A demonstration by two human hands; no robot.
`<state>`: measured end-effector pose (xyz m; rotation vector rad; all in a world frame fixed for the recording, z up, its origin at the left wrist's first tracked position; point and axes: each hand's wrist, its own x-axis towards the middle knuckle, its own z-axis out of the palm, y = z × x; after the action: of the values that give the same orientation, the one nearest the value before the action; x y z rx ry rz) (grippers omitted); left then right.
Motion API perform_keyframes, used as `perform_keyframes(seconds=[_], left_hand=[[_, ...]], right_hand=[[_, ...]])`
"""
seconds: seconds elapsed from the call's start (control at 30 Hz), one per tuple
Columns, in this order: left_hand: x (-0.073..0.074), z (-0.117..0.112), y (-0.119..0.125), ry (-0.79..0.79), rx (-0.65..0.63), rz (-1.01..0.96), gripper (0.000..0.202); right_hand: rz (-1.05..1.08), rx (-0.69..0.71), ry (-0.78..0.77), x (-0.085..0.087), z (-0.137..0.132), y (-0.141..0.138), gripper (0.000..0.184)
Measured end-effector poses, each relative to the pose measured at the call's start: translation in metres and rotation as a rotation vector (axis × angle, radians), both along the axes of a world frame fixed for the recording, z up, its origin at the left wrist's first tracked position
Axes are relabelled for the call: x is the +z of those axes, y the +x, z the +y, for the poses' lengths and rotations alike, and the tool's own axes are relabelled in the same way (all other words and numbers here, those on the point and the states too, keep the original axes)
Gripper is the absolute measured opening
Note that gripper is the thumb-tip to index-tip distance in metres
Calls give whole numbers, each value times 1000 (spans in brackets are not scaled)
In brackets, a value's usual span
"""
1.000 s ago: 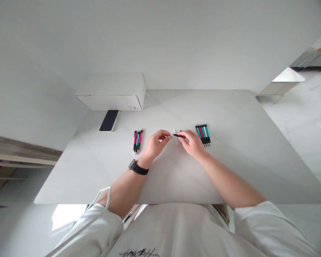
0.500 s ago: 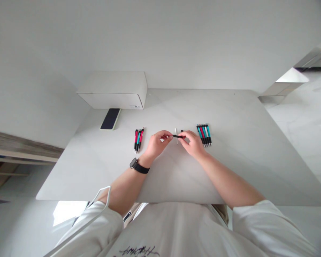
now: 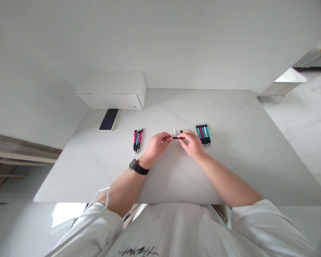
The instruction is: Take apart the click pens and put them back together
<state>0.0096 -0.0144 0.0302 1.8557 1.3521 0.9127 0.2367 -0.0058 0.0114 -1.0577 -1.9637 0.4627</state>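
Note:
Both my hands meet over the middle of the white table (image 3: 230,164). My left hand (image 3: 156,145) and my right hand (image 3: 194,143) are closed in pinches on the two ends of a small black pen part (image 3: 178,137), held level between them. A thin white refill (image 3: 175,136) lies on the table just behind it. A small dark piece (image 3: 181,131) sits beside the refill. Left of my hands lie three red and teal pens (image 3: 137,140). To the right, several pens (image 3: 203,135) lie in a neat row.
A white box (image 3: 113,91) stands at the table's back left, with a dark phone (image 3: 109,119) lying in front of it. A black watch (image 3: 135,166) is on my left wrist. A wooden shelf edge (image 3: 21,153) shows at the far left.
My hands have drawn closer together. The left fingertips, a small gap away a second ago, now touch the black part that the right hand holds.

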Motion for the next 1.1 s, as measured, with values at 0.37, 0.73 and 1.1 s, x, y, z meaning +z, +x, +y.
perform_keyframes(seconds=[0.37,0.73,1.1], left_hand=[[-3,0,1,-11,33,-50,20],[-1,-2,4,22,19,-77,15],[-17,6,-1,-93,30,-329,27]], right_hand=[[-27,-8,-50,-5,3,3,18],[-39,1,-145,-3,2,5,49],[33,-15,-153,1,-5,2,36]])
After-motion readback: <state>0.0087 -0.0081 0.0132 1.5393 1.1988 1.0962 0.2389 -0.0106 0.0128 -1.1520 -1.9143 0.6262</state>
